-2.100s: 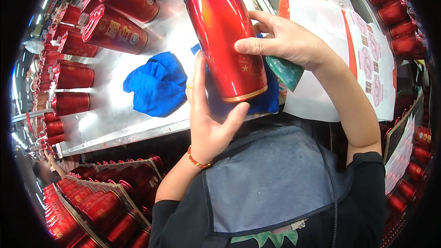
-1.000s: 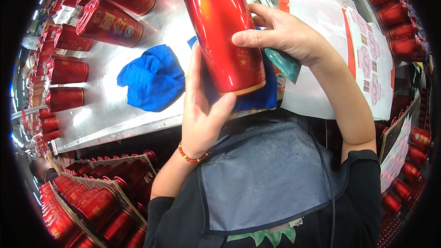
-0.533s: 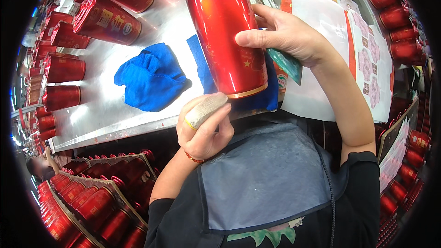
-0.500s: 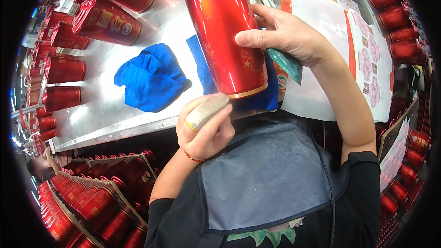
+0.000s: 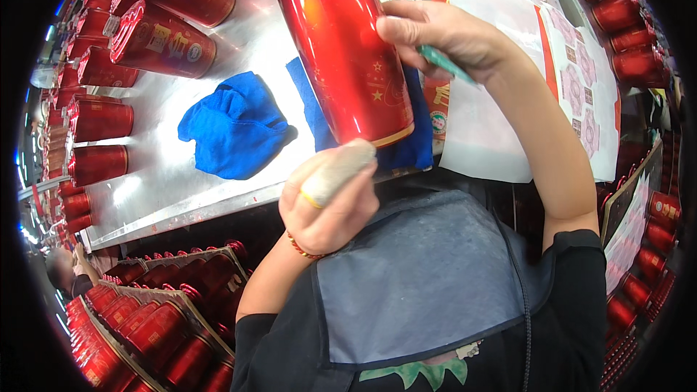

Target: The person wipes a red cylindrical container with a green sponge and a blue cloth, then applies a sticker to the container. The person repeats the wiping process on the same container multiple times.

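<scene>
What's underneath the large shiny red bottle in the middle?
A flat blue cloth shows past both sides of the large shiny red bottle, over a silver metal table. The bottle covers the cloth's middle, so whether they touch can't be seen.

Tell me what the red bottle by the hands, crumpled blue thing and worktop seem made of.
Red bottle: glossy, perhaps lacquered glass or metal; sharp highlights leave it open. Blue cloth: matte, softly folded fabric, fibre unclear. Worktop: probably bare metal, given its silvery glare.

Metal bench [image 5: 254,36]: crumpled blue cloth [image 5: 236,127], flat blue cloth [image 5: 410,154], red bottles [image 5: 163,40]; probably paper sheets [image 5: 490,94], right.
</scene>
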{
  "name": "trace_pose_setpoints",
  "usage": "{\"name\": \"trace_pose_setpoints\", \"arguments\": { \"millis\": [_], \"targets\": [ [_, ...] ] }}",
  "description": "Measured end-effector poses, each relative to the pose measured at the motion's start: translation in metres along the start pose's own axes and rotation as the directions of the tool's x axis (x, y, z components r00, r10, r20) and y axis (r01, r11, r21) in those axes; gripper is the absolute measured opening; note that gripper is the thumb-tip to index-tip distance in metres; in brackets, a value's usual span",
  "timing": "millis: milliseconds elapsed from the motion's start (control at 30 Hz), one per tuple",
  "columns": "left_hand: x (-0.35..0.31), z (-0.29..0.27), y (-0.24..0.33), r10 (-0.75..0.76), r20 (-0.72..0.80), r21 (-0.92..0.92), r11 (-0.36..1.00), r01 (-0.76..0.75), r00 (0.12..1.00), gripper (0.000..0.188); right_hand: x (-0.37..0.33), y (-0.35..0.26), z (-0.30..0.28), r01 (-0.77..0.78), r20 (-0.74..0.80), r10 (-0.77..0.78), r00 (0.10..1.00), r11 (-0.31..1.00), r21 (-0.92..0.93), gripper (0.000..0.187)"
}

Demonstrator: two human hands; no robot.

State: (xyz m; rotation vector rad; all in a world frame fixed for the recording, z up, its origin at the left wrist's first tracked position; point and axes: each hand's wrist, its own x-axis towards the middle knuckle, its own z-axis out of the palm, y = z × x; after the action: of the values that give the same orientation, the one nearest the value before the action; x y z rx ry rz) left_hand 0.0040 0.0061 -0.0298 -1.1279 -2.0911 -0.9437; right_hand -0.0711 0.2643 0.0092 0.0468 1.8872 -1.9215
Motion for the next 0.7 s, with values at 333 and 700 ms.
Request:
{"name": "trace_pose_setpoints", "arguments": {
  "millis": [333,700],
  "targets": [
    [0.001,-0.006,-0.006,0.004,0.026,-0.064,0.998,-0.003,1.0,0.037,0.027,-0.001,0.013,0.126,-0.033,-0.131,0.991,0.984,-0.124,0.089],
    [0.006,-0.004,-0.006,0.06,0.008,-0.061,0.996,-0.059,0.998,0.037,0.041,0.013,-0.015,0.053,0.039,-0.051,0.998,0.998,-0.043,0.084]
  ]
}}
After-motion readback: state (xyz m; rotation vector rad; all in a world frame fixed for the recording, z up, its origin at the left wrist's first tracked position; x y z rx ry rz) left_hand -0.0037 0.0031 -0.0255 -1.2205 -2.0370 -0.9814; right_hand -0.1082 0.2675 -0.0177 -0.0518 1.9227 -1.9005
